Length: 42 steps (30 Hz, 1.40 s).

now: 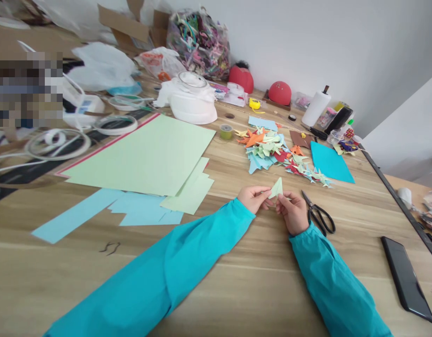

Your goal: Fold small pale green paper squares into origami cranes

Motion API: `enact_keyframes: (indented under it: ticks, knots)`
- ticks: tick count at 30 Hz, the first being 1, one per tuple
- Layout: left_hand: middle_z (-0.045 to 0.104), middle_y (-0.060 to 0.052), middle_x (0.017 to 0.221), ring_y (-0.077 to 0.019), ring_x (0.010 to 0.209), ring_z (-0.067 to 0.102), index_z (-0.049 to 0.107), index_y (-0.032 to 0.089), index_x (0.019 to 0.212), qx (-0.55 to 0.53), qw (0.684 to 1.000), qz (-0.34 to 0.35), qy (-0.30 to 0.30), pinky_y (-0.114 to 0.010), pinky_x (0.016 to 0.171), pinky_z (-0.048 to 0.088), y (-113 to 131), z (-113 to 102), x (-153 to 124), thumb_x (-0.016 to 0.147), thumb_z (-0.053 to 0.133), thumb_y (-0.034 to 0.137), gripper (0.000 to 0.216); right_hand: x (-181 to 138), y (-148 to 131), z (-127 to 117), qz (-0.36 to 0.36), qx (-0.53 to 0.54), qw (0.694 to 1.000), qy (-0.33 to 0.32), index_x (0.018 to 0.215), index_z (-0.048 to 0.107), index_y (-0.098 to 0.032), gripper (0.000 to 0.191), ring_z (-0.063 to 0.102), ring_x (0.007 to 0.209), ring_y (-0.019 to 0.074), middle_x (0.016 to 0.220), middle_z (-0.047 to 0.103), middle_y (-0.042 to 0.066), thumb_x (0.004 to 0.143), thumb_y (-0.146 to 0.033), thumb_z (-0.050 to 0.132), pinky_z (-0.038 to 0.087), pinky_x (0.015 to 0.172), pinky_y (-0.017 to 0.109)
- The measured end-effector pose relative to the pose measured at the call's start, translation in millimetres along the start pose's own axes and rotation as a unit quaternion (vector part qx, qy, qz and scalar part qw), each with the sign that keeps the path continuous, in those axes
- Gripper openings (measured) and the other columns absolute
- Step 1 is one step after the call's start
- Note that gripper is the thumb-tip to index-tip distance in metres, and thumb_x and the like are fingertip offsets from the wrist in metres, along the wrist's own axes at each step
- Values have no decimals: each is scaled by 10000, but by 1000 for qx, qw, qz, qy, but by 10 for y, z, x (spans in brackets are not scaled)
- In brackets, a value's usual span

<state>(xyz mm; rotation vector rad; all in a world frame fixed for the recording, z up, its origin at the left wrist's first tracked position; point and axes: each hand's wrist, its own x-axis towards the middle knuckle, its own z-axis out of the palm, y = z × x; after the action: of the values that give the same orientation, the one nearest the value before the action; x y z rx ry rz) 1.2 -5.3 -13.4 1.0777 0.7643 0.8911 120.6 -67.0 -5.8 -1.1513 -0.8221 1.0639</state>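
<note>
A small piece of pale green folded paper (277,187) with a pointed top is held up between my two hands, above the wooden table. My left hand (253,198) pinches its left edge between thumb and fingers. On the other side, my right hand (293,210) grips its lower right edge. Black-handled scissors (319,217) lie just right of my right hand, blades pointing away from me. Beyond my hands spreads a pile of folded paper cranes (272,147) in green, orange, red, blue and yellow.
Large green paper sheets (142,154) and blue paper pieces (145,208) lie to the left. A turquoise sheet (331,161) is beyond the scissors. At the right rests a black phone (407,276). A white cap (193,100), a tape roll (225,131) and stuffed bags (200,42) stand farther back.
</note>
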Motion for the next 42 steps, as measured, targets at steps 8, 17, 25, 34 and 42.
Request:
enact_keyframes:
  ticks: [8,17,25,34,42]
  knots:
    - [671,-59,665,-156,542,638,636,75,890,-40,999,-34,-2,-214,416,495,60,10,-17,654,659,268,306,0,-4,7,-1,3,1000,6,692,591,-151,163,493,409,75,537,589,-18,672,-291,671,372,388,190]
    - [683,-68,675,-170,569,645,653,86,877,-39,999,-22,-10,-227,439,502,52,-5,-8,619,685,331,358,1,9,1,-7,-19,1000,-5,702,594,-155,168,511,429,89,562,600,-7,675,-304,668,395,398,203]
    - [660,-35,566,-143,502,615,669,97,847,17,1000,11,-18,-224,429,496,-23,-11,-13,628,670,318,312,-6,23,-2,-16,-92,995,-39,725,623,-139,165,511,431,93,587,632,18,690,-297,657,416,418,220]
    - [649,-29,593,-93,452,549,673,100,827,67,997,39,6,-207,434,477,-51,-3,-5,592,675,204,257,18,53,1,-48,-76,996,16,714,582,-162,196,514,455,96,610,613,-10,647,-313,686,425,438,225]
    - [624,-20,550,-100,462,545,671,119,864,119,991,54,-3,-200,443,454,-139,-23,4,602,671,237,287,27,64,-30,-47,-70,996,6,751,537,-173,212,455,394,77,494,543,-50,653,-289,685,371,384,195]
